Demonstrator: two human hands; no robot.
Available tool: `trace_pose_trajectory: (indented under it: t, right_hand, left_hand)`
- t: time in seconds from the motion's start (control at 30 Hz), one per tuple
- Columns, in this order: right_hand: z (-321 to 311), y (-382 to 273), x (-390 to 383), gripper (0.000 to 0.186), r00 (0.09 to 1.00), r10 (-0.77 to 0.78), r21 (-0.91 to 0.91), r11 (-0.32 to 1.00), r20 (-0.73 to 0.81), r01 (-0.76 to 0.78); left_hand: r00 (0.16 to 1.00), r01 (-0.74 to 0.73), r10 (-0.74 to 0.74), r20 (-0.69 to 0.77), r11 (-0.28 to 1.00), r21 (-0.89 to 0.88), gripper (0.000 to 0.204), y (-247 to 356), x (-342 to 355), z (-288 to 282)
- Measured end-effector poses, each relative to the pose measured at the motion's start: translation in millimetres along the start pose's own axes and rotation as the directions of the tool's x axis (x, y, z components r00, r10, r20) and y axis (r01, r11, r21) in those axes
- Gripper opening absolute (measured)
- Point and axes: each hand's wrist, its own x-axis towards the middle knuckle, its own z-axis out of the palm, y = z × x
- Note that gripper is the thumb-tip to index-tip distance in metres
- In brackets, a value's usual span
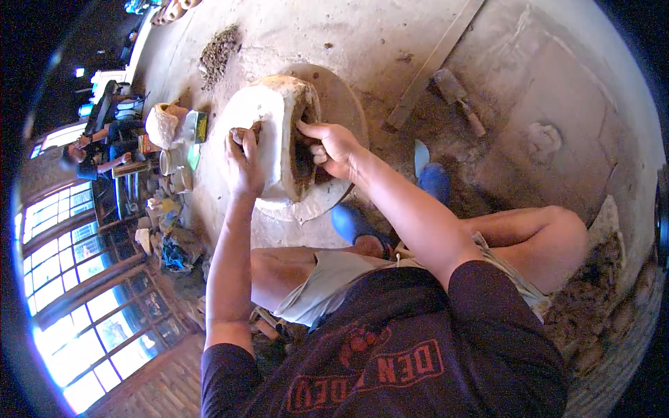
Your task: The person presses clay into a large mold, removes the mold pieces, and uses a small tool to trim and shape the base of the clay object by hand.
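Note:
In front of my crossed legs, a white, blocky hollow piece that looks like a plaster mould [276, 167] lies on a round board [341, 97]. Its dark opening faces right, with brown clay-like material [304, 167] along the edge. My left hand [245, 164] rests against the white outer side. Its fingers are curled around a small brown bit that I cannot make out clearly. At the opening is my right hand [333, 148], thumb stretched to the rim and the other fingers folded in. Whatever lies between its fingers is hidden.
To the right lie a long wooden plank [435, 63] and a brick-like block with a handle [460, 97]. A crumbly brown heap [220, 54] is farther off. Containers and a pale bag [166, 125] stand left. Another person [87, 159] sits near the windows. Blue shoes [435, 182] are by my legs.

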Motion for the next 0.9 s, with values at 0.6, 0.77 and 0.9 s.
trace_pose_trajectory:
  t: [0.6, 0.77, 0.9]
  right_hand:
    - [-12, 47, -3, 0.027, 0.999, -0.03, -0.205, 0.979, -0.043, 0.02]
    - [-23, 67, -1, 0.037, 0.979, -0.19, -0.416, 0.898, -0.076, 0.142]
    - [-10, 43, -21, 0.03, 0.988, -0.145, -0.546, 0.833, -0.058, 0.09]
  left_hand:
    - [0.994, 0.033, -0.017, -0.111, 0.988, 0.149, 0.047, -11, 1, 10]
    - [0.998, 0.044, -0.037, -0.056, 0.991, 0.129, 0.049, -2, 3, 10]
    - [0.997, 0.039, -0.031, -0.064, 0.99, 0.132, 0.052, -20, 0, 6]
